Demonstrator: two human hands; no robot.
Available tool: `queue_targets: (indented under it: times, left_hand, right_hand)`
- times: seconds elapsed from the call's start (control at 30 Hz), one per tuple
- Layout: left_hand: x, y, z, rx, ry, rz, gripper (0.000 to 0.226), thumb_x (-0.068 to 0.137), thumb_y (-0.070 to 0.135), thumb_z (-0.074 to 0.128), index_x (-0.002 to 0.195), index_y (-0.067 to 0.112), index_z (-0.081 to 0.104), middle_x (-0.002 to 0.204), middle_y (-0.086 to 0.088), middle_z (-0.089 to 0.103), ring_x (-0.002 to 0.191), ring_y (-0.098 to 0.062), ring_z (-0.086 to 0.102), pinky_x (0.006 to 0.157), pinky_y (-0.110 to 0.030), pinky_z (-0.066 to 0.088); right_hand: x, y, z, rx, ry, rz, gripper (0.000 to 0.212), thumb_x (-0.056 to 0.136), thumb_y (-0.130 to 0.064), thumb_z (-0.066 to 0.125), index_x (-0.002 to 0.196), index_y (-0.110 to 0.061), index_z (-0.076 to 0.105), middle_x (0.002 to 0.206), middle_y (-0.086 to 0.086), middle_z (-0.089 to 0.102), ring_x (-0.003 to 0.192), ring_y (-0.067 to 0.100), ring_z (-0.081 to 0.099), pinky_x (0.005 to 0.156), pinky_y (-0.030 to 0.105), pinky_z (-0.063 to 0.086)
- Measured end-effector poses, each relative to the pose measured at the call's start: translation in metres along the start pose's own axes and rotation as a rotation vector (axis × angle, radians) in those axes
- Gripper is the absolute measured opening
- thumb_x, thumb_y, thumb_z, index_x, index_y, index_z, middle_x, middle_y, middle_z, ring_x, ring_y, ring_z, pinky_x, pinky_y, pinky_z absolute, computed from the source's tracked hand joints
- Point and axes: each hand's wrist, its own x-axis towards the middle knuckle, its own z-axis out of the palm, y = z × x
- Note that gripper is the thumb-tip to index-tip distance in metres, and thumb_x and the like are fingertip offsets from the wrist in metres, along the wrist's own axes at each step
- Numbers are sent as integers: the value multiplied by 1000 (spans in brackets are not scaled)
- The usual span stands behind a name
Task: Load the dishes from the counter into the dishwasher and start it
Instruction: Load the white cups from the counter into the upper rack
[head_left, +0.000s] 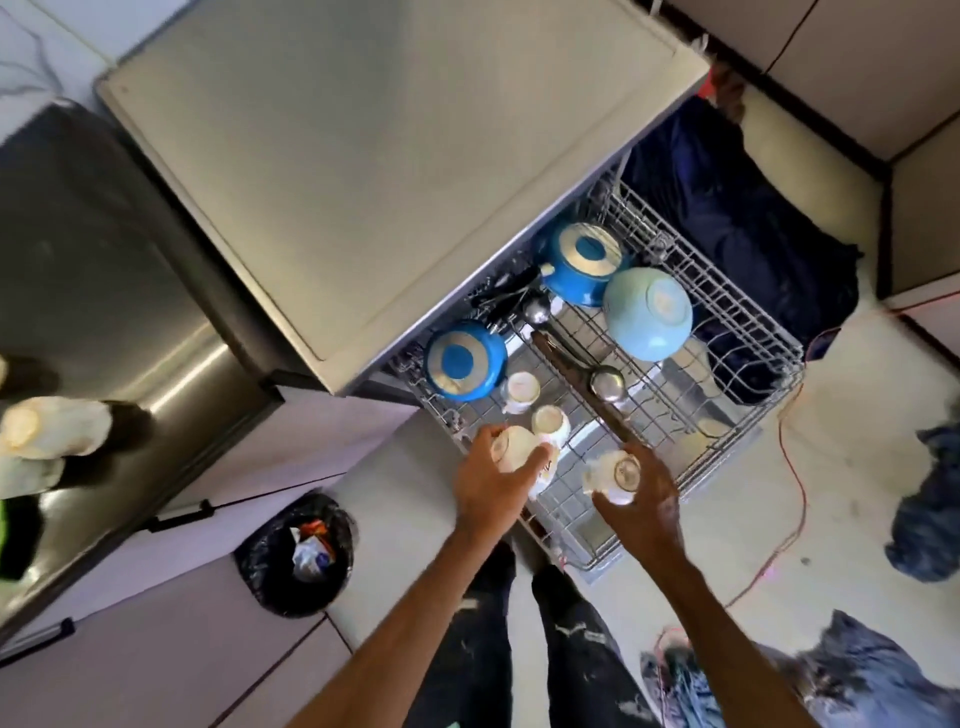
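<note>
The dishwasher's wire rack (737, 374) is pulled out below the counter. My left hand (493, 483) grips an upside-down white cup (511, 447) at the rack's near left corner. My right hand (644, 493) holds another white cup (618, 475), bottom up, over the rack's near edge. In the rack sit two more white cups (522, 389) (550, 421), two blue pots (465, 358) (584, 262), a light blue bowl (649, 312) and ladles (605, 382).
The counter top (389, 156) overhangs the rack's far side. A black bin (296, 556) with rubbish stands at the left on the floor. An orange cord (795, 493) and blue cloths (930, 509) lie on the floor at the right. A steel appliance (104, 291) stands at the left.
</note>
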Motion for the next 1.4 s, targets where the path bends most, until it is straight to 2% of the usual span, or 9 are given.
queue_targets:
  times: [0.1, 0.27, 0.37, 0.47, 0.73, 0.83, 1.07, 1.33, 1.4]
  left_hand:
    - [17, -26, 17, 113, 47, 83, 55, 71, 60, 79, 114, 34, 57, 102, 12, 69, 91, -8, 66, 78, -25, 58]
    - [40, -53, 33, 170, 52, 150, 53, 74, 54, 81, 117, 34, 56, 104, 11, 65, 90, -5, 63, 72, -8, 50]
    - [48, -63, 42, 134, 67, 157, 56, 73, 55, 80, 118, 34, 56, 108, 10, 65, 93, -7, 64, 75, -20, 58]
    - [53, -68, 49, 148, 66, 166, 58, 73, 58, 78, 121, 35, 55, 110, 9, 65, 94, -9, 65, 76, -23, 59]
    - [51, -71, 52, 188, 44, 134, 56, 74, 57, 77, 122, 38, 54, 111, 13, 62, 96, -7, 60, 72, -7, 45]
    - [51, -72, 50, 193, 43, 131, 55, 74, 57, 77, 120, 39, 54, 108, 13, 63, 94, -6, 60, 75, -12, 50]
    - [48, -73, 50, 204, 14, 116, 57, 75, 55, 78, 124, 37, 54, 112, 13, 61, 96, -5, 59, 67, -3, 44]
    - [48, -76, 58, 228, -11, 135, 59, 75, 55, 78, 125, 35, 54, 114, 12, 62, 101, -11, 59, 75, -10, 48]
    - [49, -75, 58, 252, -21, 158, 60, 75, 54, 79, 126, 35, 53, 115, 13, 61, 102, -9, 58, 75, -7, 45]
  right_hand:
    - [16, 9, 30, -39, -16, -111, 72, 62, -11, 90, 126, -6, 57, 118, 12, 62, 100, 32, 62, 78, 35, 55]
    - [39, 29, 71, -172, -53, -126, 74, 67, -9, 86, 134, -7, 54, 126, 19, 58, 105, 41, 62, 77, 48, 57]
    - [45, 41, 80, -252, -104, -97, 75, 70, -11, 83, 133, -22, 45, 131, 10, 51, 109, 36, 60, 76, 40, 54]
    - [48, 48, 82, -301, -118, -86, 74, 70, -12, 85, 132, -23, 46, 133, 9, 51, 108, 35, 61, 72, 39, 55]
    - [57, 50, 78, -297, -173, -76, 69, 69, -20, 89, 127, -24, 52, 126, 7, 61, 106, 31, 64, 78, 45, 60]
    - [55, 50, 75, -359, -177, -67, 73, 69, -26, 88, 133, -29, 53, 136, 5, 55, 122, 31, 56, 81, 47, 59]
    - [44, 59, 68, -437, -104, -141, 83, 66, -28, 87, 142, -29, 53, 146, 15, 42, 141, 38, 34, 87, 59, 57]
    - [55, 62, 91, -548, -235, -68, 95, 74, -32, 85, 154, -29, 34, 141, 15, 44, 134, 34, 41, 79, 46, 58]
    - [55, 64, 93, -532, -267, -63, 101, 76, -32, 85, 157, -25, 27, 144, 14, 44, 133, 32, 40, 85, 46, 56]
